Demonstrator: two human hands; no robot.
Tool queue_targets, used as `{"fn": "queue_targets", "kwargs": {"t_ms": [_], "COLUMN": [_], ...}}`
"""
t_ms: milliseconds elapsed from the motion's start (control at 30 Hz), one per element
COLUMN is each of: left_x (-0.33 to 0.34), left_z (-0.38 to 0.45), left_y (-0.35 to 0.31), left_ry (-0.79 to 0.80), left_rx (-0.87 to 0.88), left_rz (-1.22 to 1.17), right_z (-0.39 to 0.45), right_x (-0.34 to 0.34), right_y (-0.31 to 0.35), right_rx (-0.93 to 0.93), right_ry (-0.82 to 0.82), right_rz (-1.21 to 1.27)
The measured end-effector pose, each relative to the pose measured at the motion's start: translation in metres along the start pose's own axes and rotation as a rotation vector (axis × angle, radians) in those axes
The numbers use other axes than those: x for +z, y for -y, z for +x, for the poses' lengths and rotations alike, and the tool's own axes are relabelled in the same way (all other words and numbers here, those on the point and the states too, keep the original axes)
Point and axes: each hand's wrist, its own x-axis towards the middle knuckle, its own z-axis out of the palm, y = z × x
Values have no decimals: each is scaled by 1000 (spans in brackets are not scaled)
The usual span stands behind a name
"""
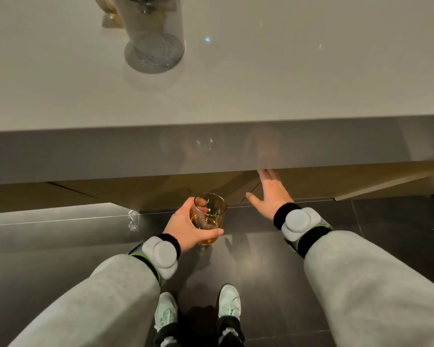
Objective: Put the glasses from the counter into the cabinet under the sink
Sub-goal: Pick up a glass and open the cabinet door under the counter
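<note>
My left hand (189,225) is wrapped around an amber drinking glass (212,211), held upright below the counter's front edge and above the dark floor. My right hand (268,194) is flat with its fingers spread against the wooden cabinet front (161,191) under the counter; its fingertips are hidden behind the counter's edge. A tall clear glass vessel (156,33) stands on the pale counter (286,71) at the upper left. The cabinet doors look shut, with thin seams between the panels.
The thick grey counter edge (86,154) overhangs the cabinets. Below lies a glossy dark tiled floor (248,261), where my two pale shoes (197,309) stand. A brass-coloured object (111,16) sits behind the tall vessel.
</note>
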Motion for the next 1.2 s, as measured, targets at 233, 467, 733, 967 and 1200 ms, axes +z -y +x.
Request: {"fn": "queue_targets", "kwargs": {"t_ms": [233, 467, 733, 967, 1200], "left_x": [10, 14, 8, 2, -16], "left_z": [-6, -13, -38, -70, -118], "left_y": [14, 17, 22, 38, 80], "left_ry": [-32, -75, -184, -217, -237], "left_rx": [-42, -53, -99, -98, -89], "left_rz": [-35, -65, -130, -148, -173], "right_z": [8, 8, -20, -48, -86], "right_x": [7, 8, 10, 23, 48], "right_y": [-3, -6, -8, 8, 40], "right_rx": [-7, -15, -68, -1, 24], "right_ry": [-44, -103, -70, 37, 109], "right_rz": [-47, -12, 14, 13, -121]}}
